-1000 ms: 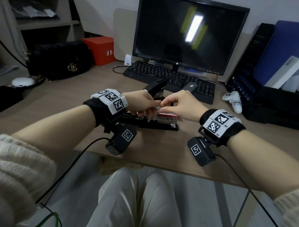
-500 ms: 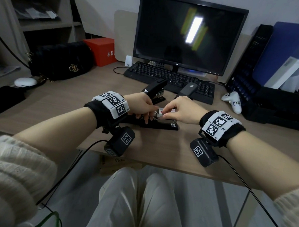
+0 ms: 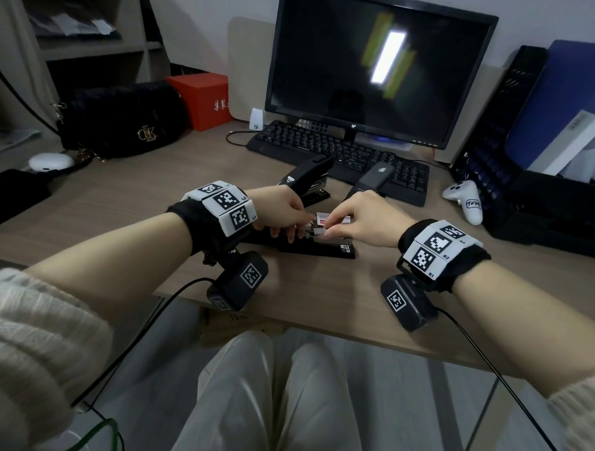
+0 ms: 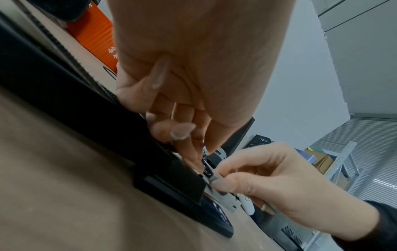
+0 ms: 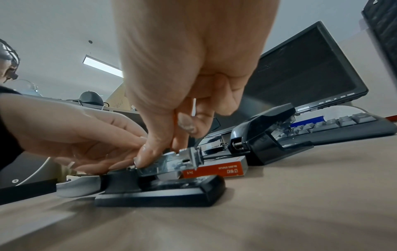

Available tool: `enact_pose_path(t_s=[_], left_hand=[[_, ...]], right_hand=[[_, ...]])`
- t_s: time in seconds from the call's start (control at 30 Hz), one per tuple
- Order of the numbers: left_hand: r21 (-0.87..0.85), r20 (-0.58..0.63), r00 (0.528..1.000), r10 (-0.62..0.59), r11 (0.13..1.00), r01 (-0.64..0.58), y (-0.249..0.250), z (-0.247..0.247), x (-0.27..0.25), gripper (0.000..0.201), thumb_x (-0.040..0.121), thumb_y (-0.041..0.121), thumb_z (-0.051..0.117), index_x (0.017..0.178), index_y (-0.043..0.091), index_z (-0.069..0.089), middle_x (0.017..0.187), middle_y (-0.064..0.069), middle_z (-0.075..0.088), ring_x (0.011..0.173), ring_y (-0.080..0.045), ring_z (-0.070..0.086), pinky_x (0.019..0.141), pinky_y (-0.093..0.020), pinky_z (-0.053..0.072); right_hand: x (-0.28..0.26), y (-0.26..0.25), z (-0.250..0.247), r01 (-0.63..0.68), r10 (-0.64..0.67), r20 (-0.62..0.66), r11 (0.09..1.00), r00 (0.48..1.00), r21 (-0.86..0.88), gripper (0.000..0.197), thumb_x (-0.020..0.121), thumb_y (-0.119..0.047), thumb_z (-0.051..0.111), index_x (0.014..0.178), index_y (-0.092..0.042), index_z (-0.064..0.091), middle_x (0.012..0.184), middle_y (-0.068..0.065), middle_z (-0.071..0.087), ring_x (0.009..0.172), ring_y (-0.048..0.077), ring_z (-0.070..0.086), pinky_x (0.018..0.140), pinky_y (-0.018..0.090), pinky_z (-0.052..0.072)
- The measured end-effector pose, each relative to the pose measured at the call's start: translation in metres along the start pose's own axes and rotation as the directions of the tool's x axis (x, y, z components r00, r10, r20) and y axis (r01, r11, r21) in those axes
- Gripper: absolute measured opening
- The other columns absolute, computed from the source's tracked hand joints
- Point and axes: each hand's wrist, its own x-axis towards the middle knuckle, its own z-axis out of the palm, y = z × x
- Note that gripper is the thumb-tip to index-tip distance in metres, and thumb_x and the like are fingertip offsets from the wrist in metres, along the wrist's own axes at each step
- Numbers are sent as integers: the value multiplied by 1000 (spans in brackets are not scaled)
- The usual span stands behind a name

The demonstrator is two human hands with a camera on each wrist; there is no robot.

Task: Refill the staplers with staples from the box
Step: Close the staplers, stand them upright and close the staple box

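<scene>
Head view: a person sits at a wooden desk (image 3: 127,197), both forearms reaching to the centre. An opened black stapler (image 3: 317,248) lies flat there, its middle hidden under the fingers. The left hand (image 3: 279,209) curls down onto its rear part; the right hand (image 3: 361,219) pinches a small silvery piece over the metal channel, too small to make out here. A red and white staple box (image 3: 323,218) shows only as a sliver at 12 o'clock from the stapler. A second stapler (image 3: 306,179) stands at 11 o'clock, a third dark one (image 3: 373,177) at 1 o'clock, partly behind the right hand. Beyond are a keyboard (image 3: 340,152), a dark monitor (image 3: 378,65), a black handbag (image 3: 123,119) at 10 o'clock and a white controller (image 3: 466,200) at 3 o'clock.

Left wrist view: the palm fills the frame. The left hand's fingertips (image 4: 193,159) press on the stapler's metal channel, while the right hand's thumb and forefinger pinch a staple strip (image 4: 214,178) at it. The stapler's black arm runs off to the upper left, cut off.

Right wrist view, low over the desk: only here the metal magazine (image 5: 171,161) is plain, with the right thumb (image 5: 148,152) pressing the strip onto it. The box (image 5: 217,169) lies on its side just behind the stapler's base, print upside down. The second stapler (image 5: 264,135) stands open at 2 o'clock.
</scene>
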Motion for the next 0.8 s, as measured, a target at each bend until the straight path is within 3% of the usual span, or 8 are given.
enact_pose_path(t_s=[0.13, 0.23, 0.47, 0.57, 0.8], left_hand=[[-1, -3, 1000, -11, 1000, 11, 0, 1, 0, 41, 99, 44, 45, 78, 16, 65, 60, 6, 66, 45, -10, 49, 44, -21, 33], [4, 11, 1000, -13, 1000, 13, 1, 0, 0, 41, 100, 44, 45, 78, 15, 65, 61, 6, 65, 45, -11, 50, 44, -21, 34], [17, 9, 1000, -12, 1000, 12, 2, 0, 1, 40, 100, 43, 45, 78, 16, 64, 62, 6, 65, 45, -10, 50, 44, -22, 34], [22, 5, 1000, -13, 1000, 13, 2, 0, 1, 41, 100, 44, 45, 77, 16, 64, 61, 6, 64, 43, -9, 50, 45, -22, 34], [25, 0, 1000, -17, 1000, 17, 2, 0, 0, 40, 99, 45, 45, 75, 17, 63, 61, 6, 65, 44, -10, 50, 45, -21, 34]], right_hand=[[-1, 1, 0, 7, -7, -9, 1000, 1000, -2, 11, 79, -41, 73, 87, -34, 78, 76, -22, 65, 76, 4, 60, 81, 39, 53], [-2, 0, -1, 4, -4, -15, 1000, 1000, -5, 11, 80, -41, 73, 87, -34, 78, 66, -27, 59, 62, 1, 55, 78, 37, 54], [-3, -1, -3, 5, -6, -5, 1000, 1000, -25, 14, 80, -43, 71, 87, -33, 78, 82, -17, 70, 70, 3, 56, 80, 39, 53], [-4, -2, -5, -22, 22, -3, 1000, 1000, -3, 17, 78, -47, 71, 86, -33, 78, 79, -16, 69, 76, 8, 60, 80, 38, 53], [-4, -4, -4, -31, 31, 15, 999, 999, -10, 18, 75, -49, 72, 81, -33, 77, 76, -14, 70, 67, 4, 58, 78, 37, 54]])
